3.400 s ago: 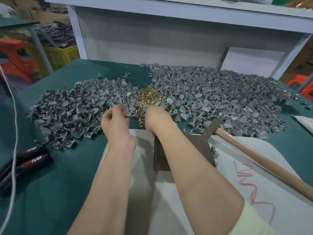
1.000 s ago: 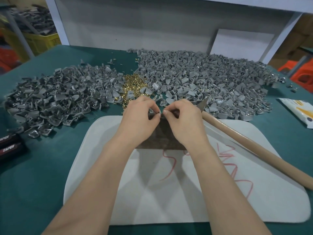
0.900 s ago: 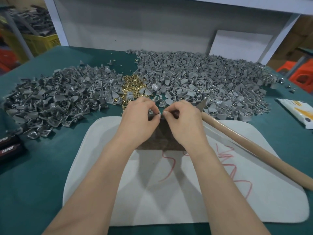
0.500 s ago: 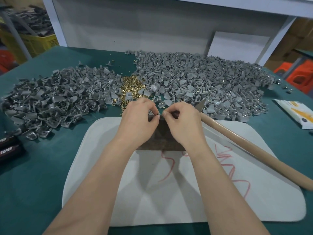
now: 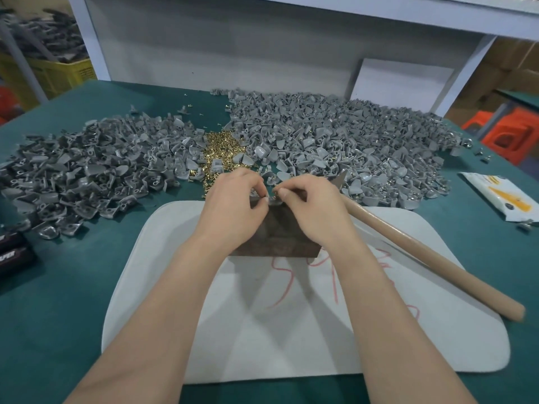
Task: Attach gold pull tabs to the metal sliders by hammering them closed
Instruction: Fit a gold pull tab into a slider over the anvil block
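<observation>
My left hand (image 5: 233, 205) and my right hand (image 5: 313, 207) meet fingertip to fingertip over the far edge of a dark metal block (image 5: 277, 237). Between them they pinch a small grey slider (image 5: 271, 199), mostly hidden by the fingers; whether a gold tab is with it I cannot tell. A small heap of gold pull tabs (image 5: 218, 153) lies just beyond my hands, between two large piles of grey sliders (image 5: 96, 173) (image 5: 344, 141). The hammer's wooden handle (image 5: 423, 255) lies to the right, its metal head (image 5: 339, 180) beside my right hand.
The block sits on a white mat (image 5: 291, 330) with red scribbles, on a green table (image 5: 58, 301). Black packs (image 5: 14, 255) lie at the left edge, a white packet (image 5: 501, 196) at the right. A white shelf frame and yellow crate stand behind.
Since 3.4 s ago both hands drew back from the gold heap to the block, fingertips together. Over the last second they have barely moved.
</observation>
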{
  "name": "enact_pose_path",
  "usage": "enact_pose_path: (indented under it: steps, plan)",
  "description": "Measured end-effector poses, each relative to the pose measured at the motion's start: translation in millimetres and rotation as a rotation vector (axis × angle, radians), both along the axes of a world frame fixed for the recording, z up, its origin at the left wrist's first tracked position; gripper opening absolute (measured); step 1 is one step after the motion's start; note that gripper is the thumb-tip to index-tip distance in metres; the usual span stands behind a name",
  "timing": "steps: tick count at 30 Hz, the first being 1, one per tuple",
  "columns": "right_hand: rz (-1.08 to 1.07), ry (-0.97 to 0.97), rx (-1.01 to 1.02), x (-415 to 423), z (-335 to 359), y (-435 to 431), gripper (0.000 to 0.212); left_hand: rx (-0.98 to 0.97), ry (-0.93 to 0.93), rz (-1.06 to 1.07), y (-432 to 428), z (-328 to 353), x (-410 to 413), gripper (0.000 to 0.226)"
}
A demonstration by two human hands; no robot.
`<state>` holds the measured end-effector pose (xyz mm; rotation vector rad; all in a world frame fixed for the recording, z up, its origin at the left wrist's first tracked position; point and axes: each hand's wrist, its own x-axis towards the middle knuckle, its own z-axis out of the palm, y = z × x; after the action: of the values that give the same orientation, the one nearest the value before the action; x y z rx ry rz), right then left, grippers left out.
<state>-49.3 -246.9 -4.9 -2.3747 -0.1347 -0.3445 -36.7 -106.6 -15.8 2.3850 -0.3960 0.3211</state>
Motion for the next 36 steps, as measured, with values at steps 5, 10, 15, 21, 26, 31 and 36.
enact_pose_path:
  steps: [5,10,15,21,26,31,36]
  plan:
    - [-0.028,0.012,0.093,4,-1,-7,0.016,-0.005,-0.006,0.010,0,-1,1,0.003]
    - [-0.006,-0.019,0.057,2,-6,1,0.006,-0.002,-0.008,0.004,0,-1,2,0.004]
    - [-0.001,-0.084,-0.050,1,-6,5,0.004,-0.009,-0.003,-0.002,0,-2,2,0.004]
    - [-0.014,-0.080,-0.046,0,-5,6,0.006,-0.023,0.005,-0.011,-1,-1,1,0.004]
    - [-0.043,-0.004,-0.104,3,0,5,0.004,-0.011,-0.002,-0.016,-2,0,0,0.005]
    - [-0.046,0.084,-0.200,5,10,7,0.007,0.006,-0.017,-0.015,-3,0,-1,0.008]
    - [-0.041,0.151,-0.260,5,20,11,0.005,-0.002,-0.022,-0.020,-3,0,-1,0.008]
